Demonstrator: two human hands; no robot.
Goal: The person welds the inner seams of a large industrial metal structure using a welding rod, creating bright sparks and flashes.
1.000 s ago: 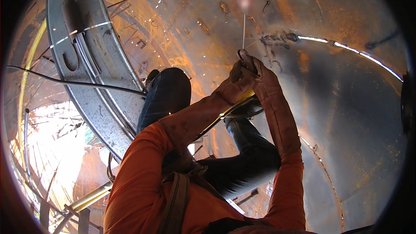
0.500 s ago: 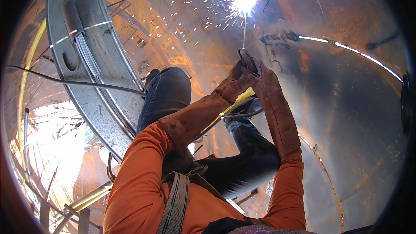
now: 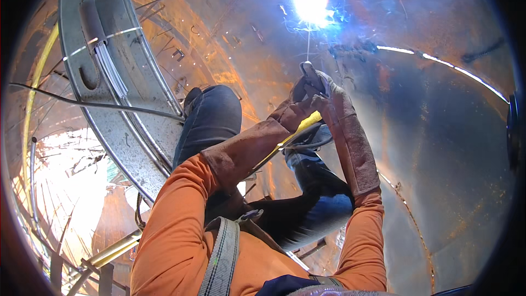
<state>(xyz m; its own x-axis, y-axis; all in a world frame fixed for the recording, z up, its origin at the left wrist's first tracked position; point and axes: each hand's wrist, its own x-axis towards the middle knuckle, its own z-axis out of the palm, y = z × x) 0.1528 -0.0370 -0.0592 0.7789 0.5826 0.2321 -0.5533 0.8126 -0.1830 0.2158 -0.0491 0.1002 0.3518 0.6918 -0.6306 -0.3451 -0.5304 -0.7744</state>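
Both gloved hands meet in front of the curved steel wall (image 3: 438,148). The left hand (image 3: 298,111) and the right hand (image 3: 333,97) are closed together around the electrode holder (image 3: 298,130), whose yellow handle shows just below the gloves. From it a thin welding rod (image 3: 308,50) runs up to a bright arc (image 3: 311,3) burning against the wall. The rod looks light and stiff but slender, so I judge it would bend or snap if pushed sideways; its lit end is too hot to touch. The insulated handle is the place to hold, and the two-handed grip suits steadying the tip. A cable (image 3: 307,145) loops off below the holder, though where it joins is hard to make out.
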